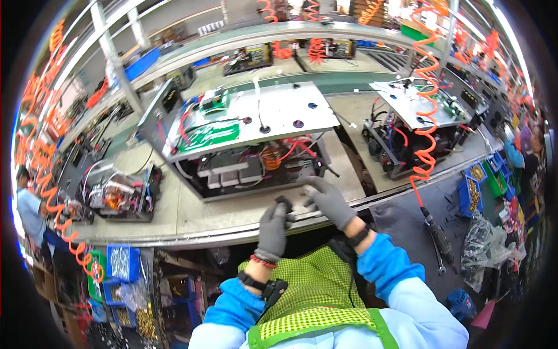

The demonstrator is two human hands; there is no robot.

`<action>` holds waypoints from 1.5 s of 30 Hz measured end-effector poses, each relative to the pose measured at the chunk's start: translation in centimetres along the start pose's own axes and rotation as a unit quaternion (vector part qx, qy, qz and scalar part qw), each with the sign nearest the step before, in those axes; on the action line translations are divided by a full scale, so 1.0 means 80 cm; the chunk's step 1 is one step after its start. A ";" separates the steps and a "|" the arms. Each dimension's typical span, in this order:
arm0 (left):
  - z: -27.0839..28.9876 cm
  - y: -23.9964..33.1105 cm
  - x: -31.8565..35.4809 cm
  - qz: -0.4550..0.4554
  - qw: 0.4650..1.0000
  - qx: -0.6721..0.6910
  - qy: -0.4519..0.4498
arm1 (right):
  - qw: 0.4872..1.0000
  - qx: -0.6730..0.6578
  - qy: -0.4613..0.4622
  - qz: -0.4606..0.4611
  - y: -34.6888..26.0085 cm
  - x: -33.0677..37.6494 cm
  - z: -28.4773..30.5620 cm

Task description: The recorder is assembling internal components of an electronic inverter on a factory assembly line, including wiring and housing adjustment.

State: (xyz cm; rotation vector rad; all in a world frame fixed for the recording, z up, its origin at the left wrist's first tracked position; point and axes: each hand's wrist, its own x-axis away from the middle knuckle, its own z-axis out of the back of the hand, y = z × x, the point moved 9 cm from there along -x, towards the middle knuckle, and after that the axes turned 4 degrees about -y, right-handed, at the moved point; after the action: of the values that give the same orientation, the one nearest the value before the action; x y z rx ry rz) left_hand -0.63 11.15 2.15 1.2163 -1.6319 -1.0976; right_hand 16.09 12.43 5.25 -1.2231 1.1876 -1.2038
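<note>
Chassis stands on the bench; just before it, the left hand pinches a black part. Right hand, nearby, half-curled; cannot tell its grip.

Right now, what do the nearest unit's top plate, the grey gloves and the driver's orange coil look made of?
Top plate: probably sheet metal; thin, flat, pale with bright sheen.
Grey gloves: likely fabric; matte, close-fitting, coating unclear.
Orange coil: likely plastic tubing; smooth, evenly coloured, springy loops.
</note>
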 end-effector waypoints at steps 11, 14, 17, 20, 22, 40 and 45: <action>-0.026 0.030 -0.046 0.011 0.990 0.007 -0.142 | 0.896 0.323 0.220 0.211 0.044 -0.150 0.092; -0.028 0.053 -0.058 -0.019 0.989 -0.018 -0.144 | 0.917 -0.382 0.090 0.077 0.115 -0.122 0.075; -0.025 0.078 -0.067 -0.072 0.988 -0.011 -0.138 | 0.914 -0.393 0.094 0.013 0.126 -0.065 0.040; -0.032 0.088 -0.078 -0.075 0.985 -0.082 -0.132 | 0.888 -0.451 0.067 0.060 0.112 -0.031 0.003; -0.053 0.077 -0.095 0.000 0.966 -0.183 -0.183 | 0.968 -0.206 0.106 0.094 0.097 -0.019 0.003; -0.013 0.091 -0.099 -0.027 0.992 0.047 -0.116 | 0.886 0.304 -0.006 0.349 -0.040 -0.048 -0.031; 0.002 0.084 -0.094 -0.048 0.989 0.103 -0.099 | 0.868 0.382 0.031 0.317 -0.054 -0.058 -0.052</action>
State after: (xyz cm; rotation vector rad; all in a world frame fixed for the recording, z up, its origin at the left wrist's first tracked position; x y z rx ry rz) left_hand -1.00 19.53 7.70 1.3664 -1.8930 -1.1608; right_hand 11.83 17.01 9.52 -0.1643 0.8922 -1.0331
